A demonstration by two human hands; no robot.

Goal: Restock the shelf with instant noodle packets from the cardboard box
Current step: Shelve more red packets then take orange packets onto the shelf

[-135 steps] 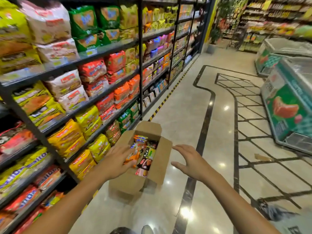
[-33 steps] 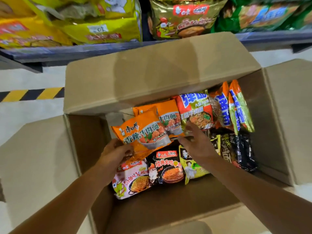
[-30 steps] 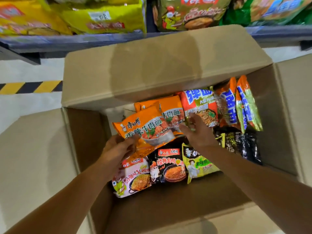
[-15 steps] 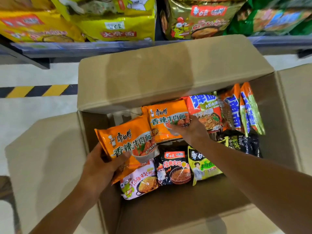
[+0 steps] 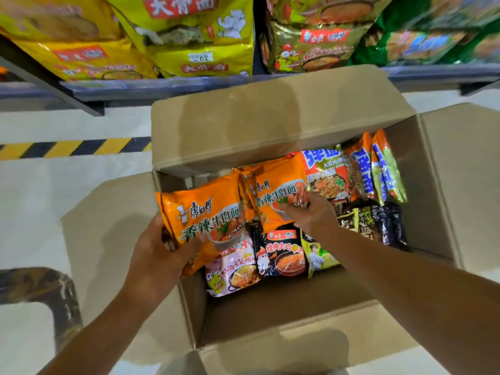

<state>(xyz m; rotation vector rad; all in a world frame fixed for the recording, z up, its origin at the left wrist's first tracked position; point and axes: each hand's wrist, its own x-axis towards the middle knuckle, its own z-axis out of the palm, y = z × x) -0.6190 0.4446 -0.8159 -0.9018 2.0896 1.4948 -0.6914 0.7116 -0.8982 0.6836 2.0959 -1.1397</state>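
My forearms reach down into an open cardboard box point(image 5: 270, 123) standing on the pale shop floor, its four flaps folded outward. My left hand point(image 5: 159, 255) grips the lower left corner of an orange beef-noodle packet point(image 5: 205, 212), thumb across its front, and holds it raised at the box's left wall. My right hand point(image 5: 311, 215) closes on the lower right edge of a second orange packet point(image 5: 276, 196) of the same kind, which overlaps just behind the first. Beneath and in front of them, lying in the box, sit a pink-and-white noodle packet point(image 5: 232, 272), a black chicken-noodle packet point(image 5: 281, 253) and a yellow-green packet point(image 5: 319, 255) partly hidden by my right wrist. To the right lies a dark packet point(image 5: 378, 223); beyond it, orange-and-green packets with blue lettering point(image 5: 362, 169) stand on edge against the far right side. Past the box, a yellow-and-black hazard stripe point(image 5: 73, 147) runs along the floor below the bottom shelf point(image 5: 162, 86), which carries yellow multi-packs point(image 5: 189, 36), a gold pack point(image 5: 311, 41) and blurred green packs point(image 5: 422, 41).
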